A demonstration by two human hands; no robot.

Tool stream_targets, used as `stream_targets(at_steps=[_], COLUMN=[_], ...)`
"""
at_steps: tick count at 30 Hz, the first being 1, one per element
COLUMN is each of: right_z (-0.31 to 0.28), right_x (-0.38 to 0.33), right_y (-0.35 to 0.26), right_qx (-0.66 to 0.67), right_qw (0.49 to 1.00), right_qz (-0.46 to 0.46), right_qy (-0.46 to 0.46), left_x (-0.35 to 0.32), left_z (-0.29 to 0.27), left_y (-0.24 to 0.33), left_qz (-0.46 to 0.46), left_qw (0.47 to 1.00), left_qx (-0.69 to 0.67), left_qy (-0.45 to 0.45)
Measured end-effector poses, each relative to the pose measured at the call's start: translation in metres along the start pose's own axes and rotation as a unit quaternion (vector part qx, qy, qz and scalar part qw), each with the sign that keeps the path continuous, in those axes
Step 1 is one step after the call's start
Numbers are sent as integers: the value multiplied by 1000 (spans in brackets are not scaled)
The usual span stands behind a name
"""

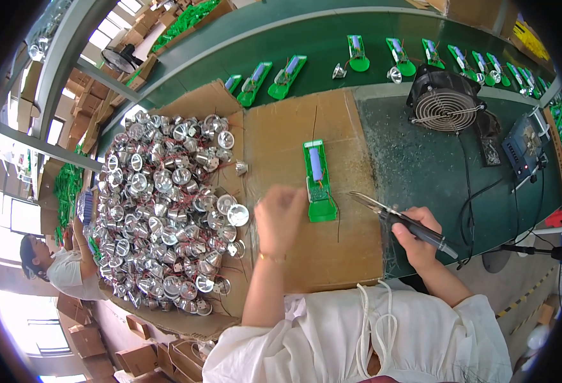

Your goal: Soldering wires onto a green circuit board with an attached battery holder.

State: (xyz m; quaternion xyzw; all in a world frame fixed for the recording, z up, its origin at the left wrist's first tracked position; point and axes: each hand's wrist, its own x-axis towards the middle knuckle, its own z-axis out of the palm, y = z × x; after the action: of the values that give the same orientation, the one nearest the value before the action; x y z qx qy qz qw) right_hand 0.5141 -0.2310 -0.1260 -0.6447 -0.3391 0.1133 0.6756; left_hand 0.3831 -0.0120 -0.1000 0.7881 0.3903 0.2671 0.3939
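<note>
Pen-like tool in the right hand beside an opened green housing

The green housing (pixel 322 211) lies on a cardboard sheet (pixel 281 131) at the middle of the worktop (pixel 401 169), its long side running near to far. A violet cylindrical cell (pixel 315 165) and thin wires show in it. The left hand (pixel 280 214) is just left of the housing, fingers curled and blurred by motion; whether it holds anything, I cannot tell. The right hand (pixel 425 247) is closed around a dark-handled tool (pixel 393 218), whose slender metal end points left toward the housing, apart from it.

To the left, a broad heap of silver reflectors (pixel 166 204) with red wires covers more cardboard; one loose reflector (pixel 241 168) sits at its right edge. On the right stand a black fan (pixel 446 110) and a blue box (pixel 522 152). More green housings (pixel 358 56) are spaced along the far side. A co-worker (pixel 70 271) is at far left.
</note>
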Motion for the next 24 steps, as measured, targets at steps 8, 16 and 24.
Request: stream_targets(at_steps=[8, 16, 24], right_z=[33, 46, 46], right_x=[10, 14, 12], right_y=[8, 8, 10], right_qx=[-2, 0, 5], right_qw=[1000, 999, 1000], right_qz=[20, 23, 25], right_qy=[-24, -23, 5], left_x=[-29, -23, -20], left_z=[18, 21, 25], left_y=[-19, -23, -23], left_qz=[-20, -16, -3], left_qw=[1000, 1000, 1000], left_qx=[-7, -2, -22], left_qy=[-10, -11, -9])
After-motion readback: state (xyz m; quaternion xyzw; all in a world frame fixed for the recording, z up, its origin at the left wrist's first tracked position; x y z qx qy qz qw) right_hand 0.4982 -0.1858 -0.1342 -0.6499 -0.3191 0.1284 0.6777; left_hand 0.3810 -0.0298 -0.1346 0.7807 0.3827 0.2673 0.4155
